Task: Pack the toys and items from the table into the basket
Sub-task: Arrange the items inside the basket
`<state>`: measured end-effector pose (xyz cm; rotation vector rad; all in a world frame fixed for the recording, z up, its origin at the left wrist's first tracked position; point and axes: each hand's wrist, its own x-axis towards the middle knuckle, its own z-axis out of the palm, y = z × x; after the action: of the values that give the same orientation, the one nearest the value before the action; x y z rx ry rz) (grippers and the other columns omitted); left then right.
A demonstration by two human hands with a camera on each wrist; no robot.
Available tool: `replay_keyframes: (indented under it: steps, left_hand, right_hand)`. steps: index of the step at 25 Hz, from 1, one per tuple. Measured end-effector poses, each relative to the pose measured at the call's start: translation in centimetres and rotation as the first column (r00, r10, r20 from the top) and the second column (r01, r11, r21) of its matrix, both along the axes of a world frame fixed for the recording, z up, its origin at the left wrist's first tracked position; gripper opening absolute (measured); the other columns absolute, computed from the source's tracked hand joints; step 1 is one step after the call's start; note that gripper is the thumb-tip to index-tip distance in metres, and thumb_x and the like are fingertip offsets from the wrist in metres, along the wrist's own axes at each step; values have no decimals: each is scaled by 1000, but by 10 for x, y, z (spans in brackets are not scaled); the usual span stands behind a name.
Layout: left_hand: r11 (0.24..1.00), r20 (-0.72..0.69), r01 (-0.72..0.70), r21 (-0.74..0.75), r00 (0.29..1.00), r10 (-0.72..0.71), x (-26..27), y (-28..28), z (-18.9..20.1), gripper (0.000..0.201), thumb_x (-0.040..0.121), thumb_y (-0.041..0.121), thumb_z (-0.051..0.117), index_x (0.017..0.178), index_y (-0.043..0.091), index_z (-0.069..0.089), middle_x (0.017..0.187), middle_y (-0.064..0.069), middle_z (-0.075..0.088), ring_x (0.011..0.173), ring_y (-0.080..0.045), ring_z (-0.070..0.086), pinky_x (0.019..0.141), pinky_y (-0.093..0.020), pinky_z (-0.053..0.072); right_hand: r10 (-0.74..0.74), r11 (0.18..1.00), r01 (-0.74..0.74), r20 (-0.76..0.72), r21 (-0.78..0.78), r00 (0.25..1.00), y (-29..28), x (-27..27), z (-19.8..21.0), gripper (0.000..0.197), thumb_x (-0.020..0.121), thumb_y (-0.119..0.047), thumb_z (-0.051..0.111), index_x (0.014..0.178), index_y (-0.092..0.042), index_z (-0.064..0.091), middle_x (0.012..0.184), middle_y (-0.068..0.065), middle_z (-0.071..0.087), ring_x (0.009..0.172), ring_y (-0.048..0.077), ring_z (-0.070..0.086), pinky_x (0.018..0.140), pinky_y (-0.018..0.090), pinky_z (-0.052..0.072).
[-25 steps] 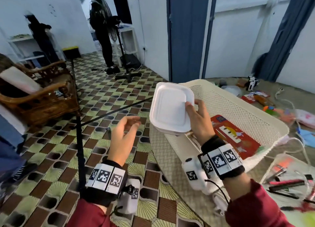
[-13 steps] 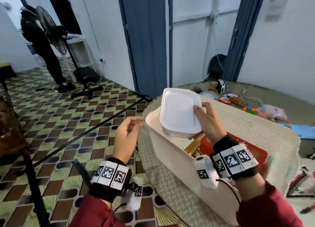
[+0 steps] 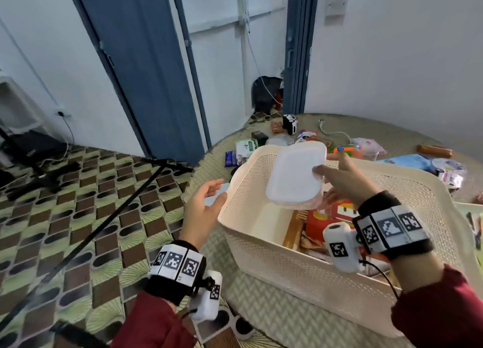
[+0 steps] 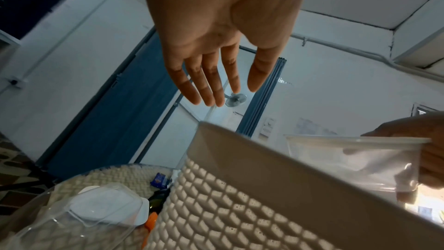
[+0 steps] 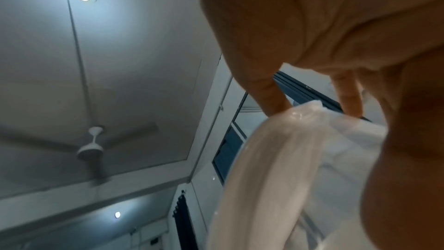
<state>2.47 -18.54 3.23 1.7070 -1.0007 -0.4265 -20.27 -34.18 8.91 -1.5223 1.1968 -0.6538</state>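
Observation:
My right hand [image 3: 337, 177] grips a lidded translucent white plastic container [image 3: 295, 175] by its right edge, thumb on the lid, and holds it above the cream perforated basket [image 3: 300, 266]. The left wrist view shows the container [image 4: 355, 157] above the basket's rim [image 4: 276, 161]; the right wrist view shows it [image 5: 288, 168] close up under the fingers. A red toy box [image 3: 329, 217] lies inside the basket. My left hand [image 3: 206, 209] hovers at the basket's left corner with straight fingers, holding nothing, as the left hand [image 4: 221, 45] also appears from the wrist.
Another clear lidded container [image 4: 100, 208] lies on the round woven table [image 3: 392, 130] left of the basket. Beyond the basket lie several toys and packets, a white toy car [image 3: 290, 124] and a cable. A black tripod leg [image 3: 109, 217] crosses the patterned floor at left.
The view has swung right towards the table. My right hand has carried the container further over the basket's opening; my left hand has come closer to the basket's left corner.

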Motion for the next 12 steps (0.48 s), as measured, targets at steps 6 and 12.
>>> replay_keyframes:
  steps: [6, 12]
  left_hand:
    - [970, 56, 178, 168, 980, -190, 43, -64, -19, 49, 88, 21, 66, 133, 25, 48, 125, 9, 54, 113, -9, 52, 88, -26, 43]
    - [907, 23, 330, 261, 937, -347, 69, -113, -22, 54, 86, 14, 68, 130, 35, 46, 103, 12, 59, 93, -8, 60, 70, -10, 44]
  right_hand:
    - [2, 1000, -2, -237, 1, 971, -44, 28, -23, 44, 89, -12, 52, 128, -15, 32, 99, 19, 59, 55, 27, 59, 52, 40, 55]
    - [50, 995, -88, -516, -50, 855, -66, 64, -57, 50, 90, -15, 52, 137, -9, 37, 123, 19, 56, 92, 29, 58, 59, 25, 47]
